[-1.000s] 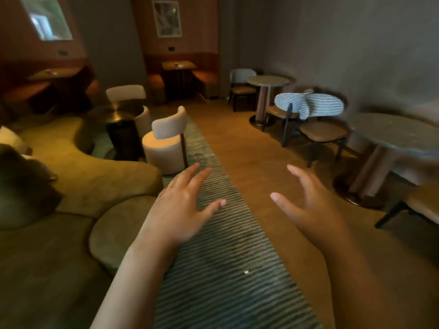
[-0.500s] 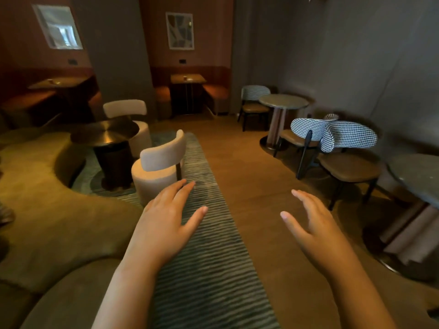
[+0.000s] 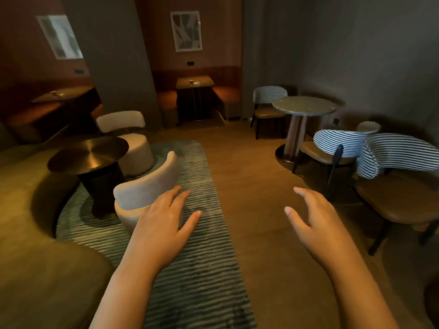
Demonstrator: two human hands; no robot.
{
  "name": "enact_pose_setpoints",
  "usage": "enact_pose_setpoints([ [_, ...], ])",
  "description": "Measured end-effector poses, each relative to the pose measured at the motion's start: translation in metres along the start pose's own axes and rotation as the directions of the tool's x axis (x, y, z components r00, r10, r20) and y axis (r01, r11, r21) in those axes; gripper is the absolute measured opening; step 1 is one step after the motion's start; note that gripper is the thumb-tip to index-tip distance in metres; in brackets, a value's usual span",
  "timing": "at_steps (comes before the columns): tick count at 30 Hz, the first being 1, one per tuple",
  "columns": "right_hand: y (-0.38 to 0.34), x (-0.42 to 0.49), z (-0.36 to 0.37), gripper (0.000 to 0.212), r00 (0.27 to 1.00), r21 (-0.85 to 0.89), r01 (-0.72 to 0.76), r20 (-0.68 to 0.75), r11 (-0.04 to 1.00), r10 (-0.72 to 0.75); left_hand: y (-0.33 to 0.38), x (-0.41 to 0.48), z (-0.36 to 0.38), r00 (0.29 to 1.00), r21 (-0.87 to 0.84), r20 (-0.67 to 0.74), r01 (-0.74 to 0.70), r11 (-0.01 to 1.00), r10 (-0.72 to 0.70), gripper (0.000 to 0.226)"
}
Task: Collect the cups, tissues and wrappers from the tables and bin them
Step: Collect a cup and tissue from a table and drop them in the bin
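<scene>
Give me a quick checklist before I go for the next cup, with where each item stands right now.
1. Left hand free: ok, open and empty.
2. Right hand free: ok, open and empty.
3. Litter located: ok, a cup stands on the far booth table.
4. Path there: ok, the wooden floor ahead shows no obstacle.
5. Bin located: not ok, none in view.
6. Left booth table: cannot tell, small object there too blurred.
</scene>
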State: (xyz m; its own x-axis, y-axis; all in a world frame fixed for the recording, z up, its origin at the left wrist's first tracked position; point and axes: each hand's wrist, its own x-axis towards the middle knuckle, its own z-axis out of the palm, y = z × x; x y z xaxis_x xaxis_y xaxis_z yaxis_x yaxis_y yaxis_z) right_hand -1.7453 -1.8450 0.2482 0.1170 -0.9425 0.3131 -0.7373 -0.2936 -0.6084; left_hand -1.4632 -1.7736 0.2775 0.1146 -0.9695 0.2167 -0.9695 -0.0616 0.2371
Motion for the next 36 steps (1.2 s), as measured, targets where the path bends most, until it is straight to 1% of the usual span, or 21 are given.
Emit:
enact_pose_setpoints([
  [2, 0.006, 0.061, 0.018, 0.056, 0.999, -0.003, 0.028, 0.026, 1.0, -0.028, -0.008, 0.051, 0.008, 0.999, 0.023, -0.005, 0.034, 0.999, -0.034, 0.082],
  [6, 0.014, 0.161, 0.068, 0.059, 0.982, 0.022, 0.128, 0.138, 0.992, -0.129, -0.037, 0.138, 0.032, 0.99, 0.043, -0.004, 0.141, 0.989, -0.141, 0.084],
  [9, 0.02, 0.24, 0.112, 0.063, 0.979, 0.035, 0.156, 0.127, 0.987, -0.159, -0.061, 0.212, 0.057, 0.982, 0.041, -0.012, 0.191, 0.981, -0.19, 0.081],
  [12, 0.031, 0.321, 0.156, 0.062, 0.983, 0.039, 0.156, 0.097, 0.987, -0.159, -0.084, 0.295, 0.083, 0.977, 0.009, -0.01, 0.215, 0.977, -0.215, 0.081],
  [14, 0.036, 0.377, 0.179, 0.06, 0.985, 0.001, 0.135, 0.106, 0.991, -0.135, -0.095, 0.355, 0.093, 0.977, -0.029, -0.002, 0.214, 0.976, -0.214, 0.087],
  [17, 0.037, 0.469, 0.2, 0.06, 0.988, -0.026, 0.098, 0.123, 0.995, -0.094, -0.104, 0.452, 0.095, 0.987, -0.029, -0.004, 0.159, 0.987, -0.159, 0.092],
  [19, 0.038, 0.53, 0.211, 0.062, 0.988, -0.016, 0.111, 0.11, 0.994, -0.108, -0.106, 0.516, 0.097, 0.992, -0.038, -0.015, 0.125, 0.991, -0.126, 0.086],
  [22, 0.045, 0.611, 0.23, 0.063, 0.989, -0.05, 0.104, 0.116, 0.993, -0.097, -0.108, 0.604, 0.112, 0.997, -0.06, 0.042, 0.072, 0.996, -0.069, 0.069],
  [24, 0.054, 0.661, 0.246, 0.063, 0.986, -0.081, 0.083, 0.152, 0.993, -0.07, -0.113, 0.66, 0.126, 0.996, -0.037, 0.083, 0.043, 0.998, -0.04, 0.066],
  [26, 0.066, 0.713, 0.262, 0.064, 0.982, -0.088, 0.103, 0.165, 0.991, -0.088, -0.12, 0.719, 0.139, 0.995, 0.01, 0.101, 0.026, 1.0, -0.027, 0.066],
  [30, 0.096, 0.829, 0.294, 0.072, 0.98, -0.057, 0.143, 0.146, 0.988, -0.133, -0.133, 0.84, 0.165, 0.996, 0.097, 0.079, 0.024, 0.995, -0.032, 0.065],
  [32, 0.112, 0.891, 0.311, 0.071, 0.977, -0.029, 0.159, 0.148, 0.987, -0.153, -0.135, 0.902, 0.176, 0.997, 0.104, 0.063, 0.047, 0.993, -0.053, 0.066],
  [36, 0.133, 1.02, 0.345, 0.074, 0.964, -0.014, 0.183, 0.197, 0.983, -0.177, -0.14, 1.022, 0.191, 0.989, 0.092, 0.068, 0.126, 0.988, -0.132, 0.065],
])
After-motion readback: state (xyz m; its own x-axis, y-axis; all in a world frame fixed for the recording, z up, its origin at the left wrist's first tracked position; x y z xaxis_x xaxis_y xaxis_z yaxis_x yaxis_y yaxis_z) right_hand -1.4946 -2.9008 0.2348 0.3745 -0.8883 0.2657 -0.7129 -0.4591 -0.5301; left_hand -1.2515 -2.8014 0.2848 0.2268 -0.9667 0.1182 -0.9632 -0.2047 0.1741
